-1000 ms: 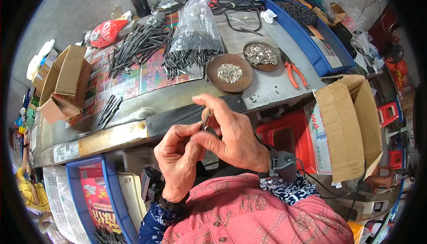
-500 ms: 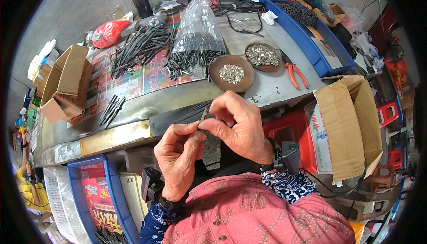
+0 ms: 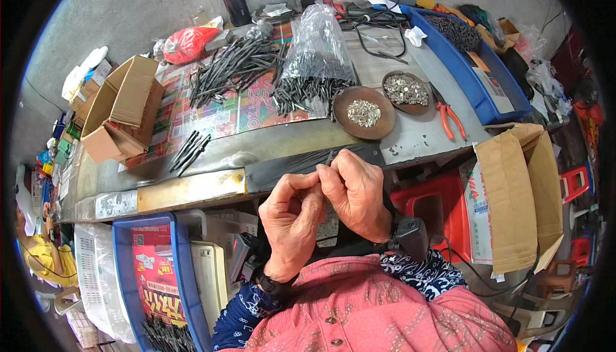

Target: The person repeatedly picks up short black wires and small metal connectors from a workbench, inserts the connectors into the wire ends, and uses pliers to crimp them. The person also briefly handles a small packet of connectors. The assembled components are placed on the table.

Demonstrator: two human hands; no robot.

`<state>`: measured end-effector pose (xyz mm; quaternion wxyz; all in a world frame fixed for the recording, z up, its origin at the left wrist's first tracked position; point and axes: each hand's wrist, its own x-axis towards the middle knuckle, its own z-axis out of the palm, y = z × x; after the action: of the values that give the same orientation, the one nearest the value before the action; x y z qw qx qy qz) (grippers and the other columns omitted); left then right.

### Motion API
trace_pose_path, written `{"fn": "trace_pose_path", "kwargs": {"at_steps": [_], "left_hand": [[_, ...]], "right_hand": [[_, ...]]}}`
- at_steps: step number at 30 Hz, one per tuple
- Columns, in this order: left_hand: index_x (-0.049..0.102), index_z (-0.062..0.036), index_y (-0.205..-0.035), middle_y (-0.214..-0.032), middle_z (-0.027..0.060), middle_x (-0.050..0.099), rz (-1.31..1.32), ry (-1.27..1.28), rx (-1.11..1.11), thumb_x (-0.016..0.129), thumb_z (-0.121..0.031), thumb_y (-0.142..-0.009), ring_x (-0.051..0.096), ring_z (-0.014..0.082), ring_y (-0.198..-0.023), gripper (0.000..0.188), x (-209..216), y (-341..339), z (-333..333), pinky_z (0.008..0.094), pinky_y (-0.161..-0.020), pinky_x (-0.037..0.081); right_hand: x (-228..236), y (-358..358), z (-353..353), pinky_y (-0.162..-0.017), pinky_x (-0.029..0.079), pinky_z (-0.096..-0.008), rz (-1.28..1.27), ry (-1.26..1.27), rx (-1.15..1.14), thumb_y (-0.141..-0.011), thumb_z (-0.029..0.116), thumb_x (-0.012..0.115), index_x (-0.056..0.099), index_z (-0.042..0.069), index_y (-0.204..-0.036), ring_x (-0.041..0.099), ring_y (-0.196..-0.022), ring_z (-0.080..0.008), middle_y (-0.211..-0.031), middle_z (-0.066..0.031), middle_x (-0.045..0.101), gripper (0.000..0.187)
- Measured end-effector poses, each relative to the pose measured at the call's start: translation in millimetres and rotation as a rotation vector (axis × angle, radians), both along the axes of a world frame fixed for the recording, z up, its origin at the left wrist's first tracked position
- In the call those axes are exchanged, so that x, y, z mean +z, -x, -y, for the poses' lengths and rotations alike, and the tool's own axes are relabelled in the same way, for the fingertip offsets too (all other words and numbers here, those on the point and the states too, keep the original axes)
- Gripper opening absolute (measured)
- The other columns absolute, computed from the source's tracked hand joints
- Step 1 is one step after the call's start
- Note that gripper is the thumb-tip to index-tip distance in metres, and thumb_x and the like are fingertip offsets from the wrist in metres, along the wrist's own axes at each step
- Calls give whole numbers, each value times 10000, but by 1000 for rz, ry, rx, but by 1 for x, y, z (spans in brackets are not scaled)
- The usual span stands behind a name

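My left hand [image 3: 290,220] and my right hand [image 3: 357,192] meet in front of the bench's near edge, fingertips touching. Between them a thin dark stick [image 3: 330,158] is pinched. Only its tip pokes up above the fingers; the rest is hidden. Just beyond the hands stands a round brown dish [image 3: 344,121] with small shiny metal pieces [image 3: 364,113] in it. A second dish beside it holds more small metal parts [image 3: 405,89]. Several black sticks [image 3: 189,152] lie on the bench to the left.
A large pile of black sticks [image 3: 234,67] and a clear plastic bag [image 3: 319,47] of them lie farther back. Red-handled pliers [image 3: 452,121] rest right of the dishes. Open cardboard boxes flank me, one on the bench [image 3: 135,102]. Blue trays [image 3: 491,117] sit at far right and lower left.
My right hand has come down and its fingers have closed in against the left fingertips. Less of the stick shows. The whole view has shifted, with the bench appearing farther right.
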<state>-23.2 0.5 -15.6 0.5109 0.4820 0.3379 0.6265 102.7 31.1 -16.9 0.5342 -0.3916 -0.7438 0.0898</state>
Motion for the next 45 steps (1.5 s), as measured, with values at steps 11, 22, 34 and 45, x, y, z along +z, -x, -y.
{"fn": "trace_pose_path", "kwargs": {"at_steps": [11, 22, 34, 45], "left_hand": [[643, -19, -903, -807, 127, 602, -993, -327, 327, 642, 69, -803, 608, 294, -684, 134, -6, 59, -18, 335, -626, 489], [607, -23, -965, -848, 150, 546, -1342, -564, 224, 575, 81, -707, 552, 361, -821, 280, -24, 49, -54, 436, -758, 459], [591, -45, -888, -847, 144, 557, -1145, -600, 323, 576, 47, -746, 553, 350, -820, 170, -24, 36, -65, 425, -701, 464], [612, -64, -832, -822, 127, 617, -1445, -359, 697, 633, -61, -832, 591, 330, -805, 21, -25, 171, -83, 413, -717, 461]], "right_hand": [[-15, -30, -21, -521, 400, -287, -185, 207, -14, -904, 168, 680, 549, -2, -763, 465, -544, -148, -640, -71, 530, 257], [-32, -32, -33, -509, 413, -343, -145, 154, 2, -844, 115, 717, 549, 12, -779, 521, -551, -253, -671, -92, 531, 207], [-19, -37, -16, -539, 409, -266, -196, 229, -30, -872, 78, 690, 569, -14, -779, 499, -573, -123, -648, -47, 539, 178], [-17, -58, -18, -511, 418, -315, -61, 173, -188, -855, 83, 694, 602, 8, -827, 522, -546, -214, -702, -93, 558, 122]]}}
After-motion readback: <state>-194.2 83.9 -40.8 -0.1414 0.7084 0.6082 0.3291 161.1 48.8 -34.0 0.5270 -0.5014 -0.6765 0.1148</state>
